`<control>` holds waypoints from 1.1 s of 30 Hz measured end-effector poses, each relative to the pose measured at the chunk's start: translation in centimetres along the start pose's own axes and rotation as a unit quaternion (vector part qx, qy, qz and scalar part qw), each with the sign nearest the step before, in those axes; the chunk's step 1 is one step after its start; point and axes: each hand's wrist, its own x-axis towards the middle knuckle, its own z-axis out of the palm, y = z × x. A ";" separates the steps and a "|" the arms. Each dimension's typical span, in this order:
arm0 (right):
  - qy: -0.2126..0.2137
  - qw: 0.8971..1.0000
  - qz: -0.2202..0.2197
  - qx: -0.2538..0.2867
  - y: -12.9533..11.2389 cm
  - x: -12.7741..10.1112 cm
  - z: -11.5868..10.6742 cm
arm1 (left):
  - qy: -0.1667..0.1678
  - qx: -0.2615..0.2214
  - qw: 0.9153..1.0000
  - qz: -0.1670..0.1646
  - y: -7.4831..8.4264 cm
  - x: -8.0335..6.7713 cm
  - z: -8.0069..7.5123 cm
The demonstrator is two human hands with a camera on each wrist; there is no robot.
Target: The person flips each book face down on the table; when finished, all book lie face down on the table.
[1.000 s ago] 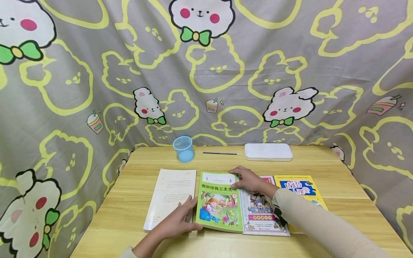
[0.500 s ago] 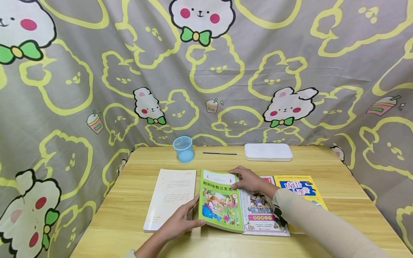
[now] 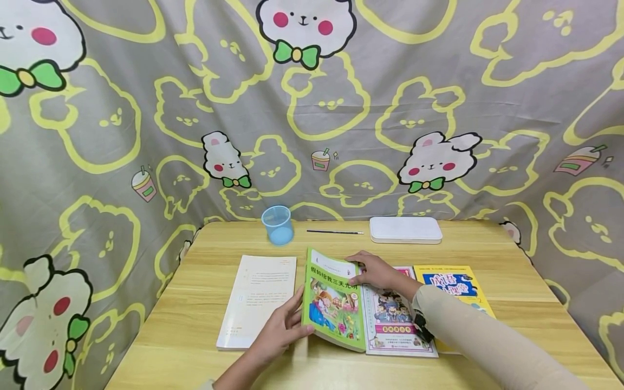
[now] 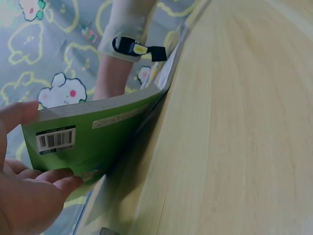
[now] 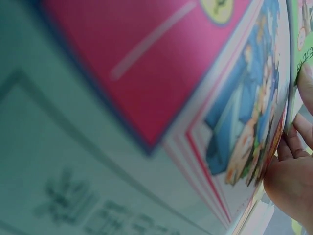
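A green picture book (image 3: 333, 303) lies in the middle of the wooden table (image 3: 512, 303), its left edge tilted up off the surface. My left hand (image 3: 294, 322) grips that edge, thumb on the front cover. In the left wrist view its fingers (image 4: 58, 183) lie under the back cover of the green book (image 4: 98, 142), by the barcode. My right hand (image 3: 363, 271) rests with relaxed fingers on the green book's far right corner, where it meets a pink-and-white book (image 3: 397, 322). The right wrist view shows that pink-and-white book (image 5: 146, 73) blurred and close, with my fingers (image 5: 291, 171) at its edge.
A white paperback (image 3: 258, 295) lies left of the green book and a yellow book (image 3: 455, 281) at the far right. Along the back edge stand a blue plastic cup (image 3: 278, 225), a black pen (image 3: 335, 232) and a flat white box (image 3: 404, 229). A patterned cloth hangs behind.
My left hand has raised the green book's left edge higher off the table, and the cover now tilts toward the right. My right hand has stayed in place.
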 end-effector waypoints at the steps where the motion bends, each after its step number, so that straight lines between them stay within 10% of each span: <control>1: 0.000 1.000 0.000 0.002 0.0 0.0 0.0 | -0.002 -0.008 1.000 0.004 0.0 0.1 0.1; 33: -0.018 1.000 -0.006 0.011 -0.8 0.4 -0.6 | -0.010 -0.037 0.999 0.029 0.3 0.2 0.5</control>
